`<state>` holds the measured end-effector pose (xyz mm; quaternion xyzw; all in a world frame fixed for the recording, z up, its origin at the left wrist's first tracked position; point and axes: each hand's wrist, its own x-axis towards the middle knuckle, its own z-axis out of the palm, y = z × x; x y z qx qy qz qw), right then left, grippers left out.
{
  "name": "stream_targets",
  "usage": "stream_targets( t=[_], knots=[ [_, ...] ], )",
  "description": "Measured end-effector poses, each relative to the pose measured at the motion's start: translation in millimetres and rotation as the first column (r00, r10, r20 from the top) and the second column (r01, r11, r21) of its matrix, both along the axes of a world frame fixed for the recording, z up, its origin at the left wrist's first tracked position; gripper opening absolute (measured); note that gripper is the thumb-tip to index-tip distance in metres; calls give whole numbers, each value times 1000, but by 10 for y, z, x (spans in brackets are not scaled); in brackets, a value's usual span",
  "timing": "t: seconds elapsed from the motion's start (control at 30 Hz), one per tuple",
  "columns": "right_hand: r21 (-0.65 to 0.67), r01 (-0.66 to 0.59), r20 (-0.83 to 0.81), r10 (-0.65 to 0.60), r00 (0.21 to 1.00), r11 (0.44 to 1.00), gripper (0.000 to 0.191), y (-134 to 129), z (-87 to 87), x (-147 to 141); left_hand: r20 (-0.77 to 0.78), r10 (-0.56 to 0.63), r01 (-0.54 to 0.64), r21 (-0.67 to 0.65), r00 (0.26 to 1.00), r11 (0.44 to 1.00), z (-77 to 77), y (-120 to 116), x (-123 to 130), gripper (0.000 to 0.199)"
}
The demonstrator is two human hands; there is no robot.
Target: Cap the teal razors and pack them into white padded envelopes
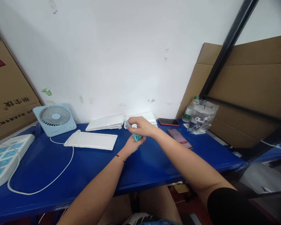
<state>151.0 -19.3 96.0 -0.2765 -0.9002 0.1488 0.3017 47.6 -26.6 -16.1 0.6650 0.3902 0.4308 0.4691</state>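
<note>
My left hand [132, 145] is closed around a small bunch of teal items [137, 137] above the blue table [84, 168]. Just above it, my right hand [140, 125] pinches a teal piece [127, 123] between thumb and fingers. What exactly the teal items are is too small to tell. Behind my hands lies a stack of white envelopes [150, 117], partly hidden by my right hand. Another white stack [105, 122] rests to its left, and a single white padded envelope [91, 140] lies flat in front of that one.
At the left are a light blue fan [55, 117], a white power strip [11, 156] and a looping white cable [43, 188]. Two phones [169, 122] [179, 138] lie right of my hands. A bottle [188, 111] and a clear plastic bag [202, 117] stand beside cardboard.
</note>
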Motion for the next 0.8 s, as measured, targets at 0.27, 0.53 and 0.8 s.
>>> stream_targets(
  t=[0.27, 0.53, 0.8],
  knots=[
    [-101, 17, -375, -53, 926, 995, 23, -57, -277, 21, -19, -14, 15, 24, 1000, 1000, -30, 27, 17, 28],
    [-343, 109, -500, -279, 819, 933, 24, 31, -481, 6, -16, -30, 29, -42, 999, 999, -97, 18, 17, 30],
    [-258, 44, -383, -144, 913, 965, 29, -199, -355, 22, 70, -106, 109, -40, 992, 993, -82, -1, 12, 12]
  ],
)
